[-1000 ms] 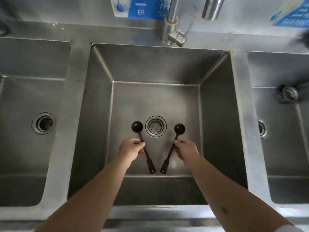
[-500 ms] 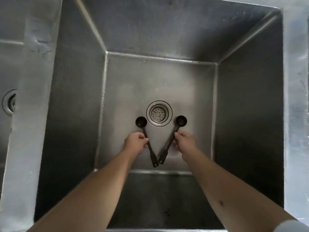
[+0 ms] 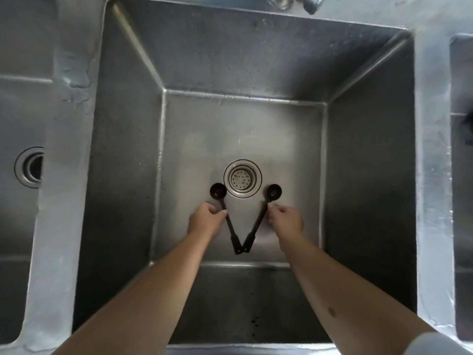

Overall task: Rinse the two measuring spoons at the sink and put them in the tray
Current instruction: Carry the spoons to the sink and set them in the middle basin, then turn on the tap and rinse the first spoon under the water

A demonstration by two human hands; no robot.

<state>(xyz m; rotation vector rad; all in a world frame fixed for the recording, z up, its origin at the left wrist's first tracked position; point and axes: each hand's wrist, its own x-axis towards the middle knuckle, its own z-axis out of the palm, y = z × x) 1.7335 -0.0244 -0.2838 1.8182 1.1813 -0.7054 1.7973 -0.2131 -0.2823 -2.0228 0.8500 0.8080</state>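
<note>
Left of the drain (image 3: 242, 178), beyond the steel divider (image 3: 64, 175), a neighbouring basin (image 3: 15, 226) is seen, with its own outlet at the frame edge. Nearer the drain, on its left, the left hand (image 3: 206, 221) is held low in the sink (image 3: 122, 175), its fingers curled shut around the handle of the left measuring spoon (image 3: 225, 213). The black bowl of that spoon is placed just beside the drain, with its hollow apparently turned upward, though this is hard to confirm from overhead. On the drain's right, a mirrored hold is kept: the right hand (image 3: 286, 222) is pinched on the handle of the right measuring spoon (image 3: 261, 216), fingertips pressed together on the shaft, and its bowl lies just beside the drain ring. The two handle ends are brought together toward the near wall, touching or nearly so, so that a V is formed. Both bowls are judged to be positioned over the drain area so that water from the tap (image 3: 291, 1), glimpsed at the top edge, would run off cleanly. No stream is visible, so rinsing is judged not yet under way. Right of the drain, past the far rim, a third basin (image 3: 463, 175) is partly shown. No tray is in view.
</note>
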